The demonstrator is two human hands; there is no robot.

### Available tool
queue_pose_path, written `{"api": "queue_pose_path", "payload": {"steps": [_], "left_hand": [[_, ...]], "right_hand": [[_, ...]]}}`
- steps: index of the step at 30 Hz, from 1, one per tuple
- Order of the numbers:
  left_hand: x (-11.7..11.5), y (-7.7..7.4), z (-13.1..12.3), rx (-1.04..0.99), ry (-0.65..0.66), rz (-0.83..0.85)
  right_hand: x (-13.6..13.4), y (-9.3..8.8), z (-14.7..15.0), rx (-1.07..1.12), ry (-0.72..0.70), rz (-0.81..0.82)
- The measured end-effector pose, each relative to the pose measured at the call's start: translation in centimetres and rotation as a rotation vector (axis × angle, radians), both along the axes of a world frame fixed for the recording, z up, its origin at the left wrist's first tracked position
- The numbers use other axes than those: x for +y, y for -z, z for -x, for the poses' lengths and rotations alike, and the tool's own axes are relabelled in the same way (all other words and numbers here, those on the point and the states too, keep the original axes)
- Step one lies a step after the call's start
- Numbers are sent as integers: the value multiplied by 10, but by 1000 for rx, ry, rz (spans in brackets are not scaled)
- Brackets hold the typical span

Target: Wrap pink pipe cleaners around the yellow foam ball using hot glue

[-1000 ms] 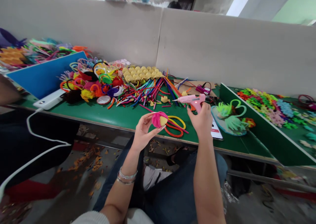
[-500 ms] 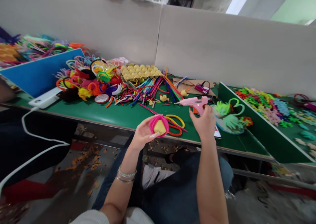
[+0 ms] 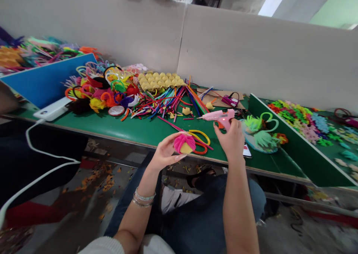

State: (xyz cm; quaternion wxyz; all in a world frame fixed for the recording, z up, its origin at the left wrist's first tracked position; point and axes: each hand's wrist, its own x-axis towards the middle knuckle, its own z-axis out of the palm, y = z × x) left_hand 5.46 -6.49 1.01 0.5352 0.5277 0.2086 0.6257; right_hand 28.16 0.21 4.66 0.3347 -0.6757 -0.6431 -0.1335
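Note:
Between the thumb and fingers of my left hand [image 3: 164, 152] is a small piece of pink pipe cleaners wrapped round a yellow core [image 3: 184, 143]. My right hand [image 3: 231, 137] is closed round the handle of a pink glue gun [image 3: 219, 116]. The nozzle points left, above the table and apart from the pink piece. Just behind the held piece lie a yellow pipe-cleaner loop [image 3: 206, 135] and an orange loop [image 3: 201, 151]. Part of a phone [image 3: 246, 150] shows beside my right wrist.
A yellow egg tray [image 3: 160, 81] stands at the back of the green table [image 3: 95, 129], behind loose pipe cleaners [image 3: 165, 104]. Colourful finished pieces [image 3: 104, 93] are heaped left, near a white power bank [image 3: 53, 110]. Green fluffy pieces [image 3: 263, 138] sit right, before a green divider [image 3: 275, 134].
My left hand has turned the pink piece, so more pink faces me and the yellow core sits lower. My right hand holds the glue gun almost still.

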Motion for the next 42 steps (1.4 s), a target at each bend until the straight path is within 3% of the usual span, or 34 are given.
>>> {"api": "queue_pose_path", "payload": {"steps": [6,15,19,22,30,36,42], "left_hand": [[2,4,1,17,-38,-12],[10,-5,0,-119,-106,231],[18,1,-1,-119,-163,352],[21,8,-2,-88,-258,300],[25,21,2,94,-493,181],[18,13,8,503,-689,48],[15,14,9,695,-870,47]], "right_hand": [[-2,0,1,-19,13,8],[-2,2,3,-1,18,22],[-1,1,7,35,-12,-14],[-1,0,11,78,-60,-64],[-6,-2,19,87,-117,-67],[-7,2,24,54,-187,-51],[-6,6,32,50,-256,-41]]}}
